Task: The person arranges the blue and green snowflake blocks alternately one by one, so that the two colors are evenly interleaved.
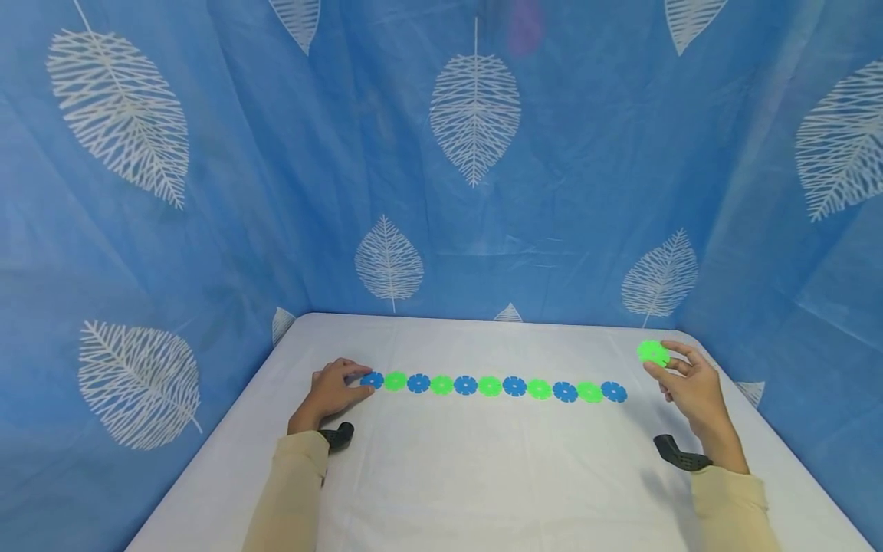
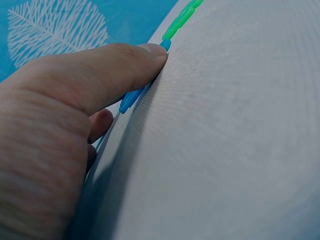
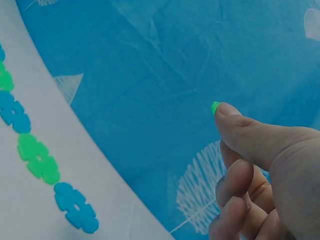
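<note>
A straight row of flat, notched plastic discs, blue and green by turns, lies across the white table. My left hand [image 1: 336,392] pinches the blue disc [image 1: 372,380] at the row's left end between thumb and fingers; the left wrist view shows the thumb [image 2: 135,62] over that disc's edge. Beyond the right end, a single green disc [image 1: 652,353] is held up above the table by my right hand [image 1: 692,386], pinched between thumb and fingertips. In the right wrist view only a small green edge [image 3: 215,107] of it shows past the thumb. The nearest disc is the blue end disc [image 1: 614,392].
The white table [image 1: 483,475] runs back to a blue curtain [image 1: 552,192] with white leaf prints, which also hangs along both sides. A black wrist mount [image 1: 338,436] sits on the left wrist, another black mount [image 1: 681,454] on the right.
</note>
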Demonstrator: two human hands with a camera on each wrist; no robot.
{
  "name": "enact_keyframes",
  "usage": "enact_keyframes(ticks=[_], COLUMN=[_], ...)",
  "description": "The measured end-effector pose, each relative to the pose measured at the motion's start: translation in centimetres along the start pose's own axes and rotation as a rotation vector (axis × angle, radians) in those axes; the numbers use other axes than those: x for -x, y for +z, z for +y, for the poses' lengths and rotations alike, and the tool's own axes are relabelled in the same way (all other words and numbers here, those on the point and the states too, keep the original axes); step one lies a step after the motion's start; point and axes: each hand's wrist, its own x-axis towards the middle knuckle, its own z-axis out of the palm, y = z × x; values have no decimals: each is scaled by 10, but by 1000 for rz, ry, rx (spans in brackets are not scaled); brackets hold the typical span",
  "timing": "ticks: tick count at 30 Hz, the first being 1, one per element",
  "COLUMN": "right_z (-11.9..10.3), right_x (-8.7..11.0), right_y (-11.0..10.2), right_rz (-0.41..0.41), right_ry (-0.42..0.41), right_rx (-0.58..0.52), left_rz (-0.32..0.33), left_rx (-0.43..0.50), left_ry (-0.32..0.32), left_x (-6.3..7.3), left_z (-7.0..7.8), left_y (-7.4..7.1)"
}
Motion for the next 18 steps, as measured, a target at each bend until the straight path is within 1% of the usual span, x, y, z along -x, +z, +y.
enact_keyframes(ticks=[4, 11, 14, 18], right_z=[8, 19, 24, 31], right_x=[0, -3, -1, 3], right_y=[3, 7, 7, 9], right_rz=[6, 6, 5, -25], right_ry=[50, 108, 121, 114], right_rx=[50, 139, 166, 205], left_rz=[0, 8, 5, 4], left_rx=[-10, -6, -3, -10], left_ry=[-4, -3, 5, 7], left_x=[0, 1, 2, 3], left_z=[-1, 0, 1, 1], left_y=[1, -2, -2, 0])
